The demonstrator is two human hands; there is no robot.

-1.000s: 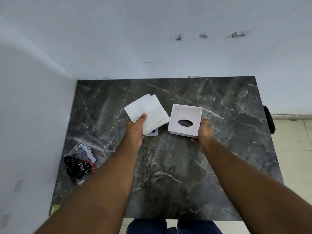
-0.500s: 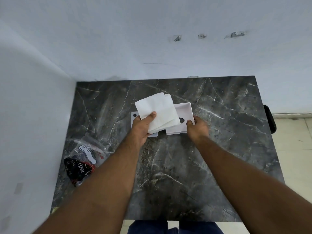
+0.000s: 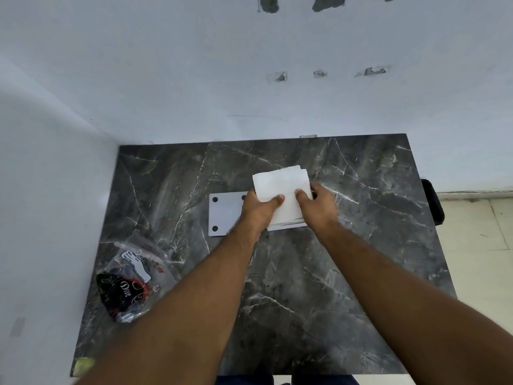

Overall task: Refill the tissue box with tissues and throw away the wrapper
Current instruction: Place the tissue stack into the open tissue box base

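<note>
A stack of white tissues (image 3: 279, 182) lies over the white tissue box (image 3: 287, 225), of which only the near edge shows. My left hand (image 3: 259, 208) grips the stack's left side with the thumb on top. My right hand (image 3: 317, 205) holds its right side, thumb on the tissues too. A flat grey bottom plate (image 3: 226, 213) with black dots at its corners lies on the table just left of my left hand. The crumpled clear wrapper (image 3: 130, 282), printed black and red, lies at the table's near left.
The dark marble table (image 3: 347, 245) stands in a corner, with white walls behind it and to its left. A black object (image 3: 433, 201) sits off the table's right edge above a tiled floor.
My left hand carried the tissues to the right, over the box. My right hand shifted from the box's edge onto the tissue stack, and the box's oval hole is now hidden.
</note>
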